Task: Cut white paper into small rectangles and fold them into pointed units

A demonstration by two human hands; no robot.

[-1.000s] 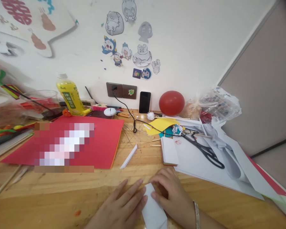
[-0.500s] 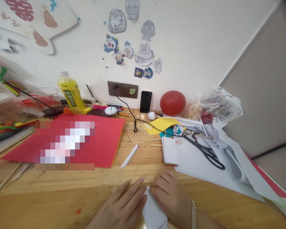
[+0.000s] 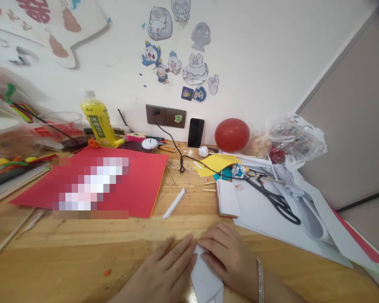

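Observation:
A white sheet of folded paper (image 3: pixel 206 275) lies on the wooden table at the bottom centre, its narrow end pointing away from me. My left hand (image 3: pixel 166 269) is at its left edge, fingers close together, with the thumb and fingertips gripping the paper near the narrow end. From the other side, my right hand (image 3: pixel 229 254) has its fingers bent and pressed onto the right edge and the top fold. The paper's near end runs out of view. A thin folded white paper strip (image 3: pixel 173 203) rests a little beyond my hands.
Red paper (image 3: pixel 142 181) lies at left, with a yellow drink bottle (image 3: pixel 97 118) behind it. To the right are a stack of small white paper (image 3: pixel 227 198), black-handled scissors (image 3: pixel 274 200) and large white sheets (image 3: pixel 259 229). A phone (image 3: pixel 196 132) and red balloon (image 3: pixel 232 134) stand by the wall.
My right fingers have shifted slightly at the paper's narrow end, where a small folded flap now shows. Both hands stay on the paper. The whole view has moved a little.

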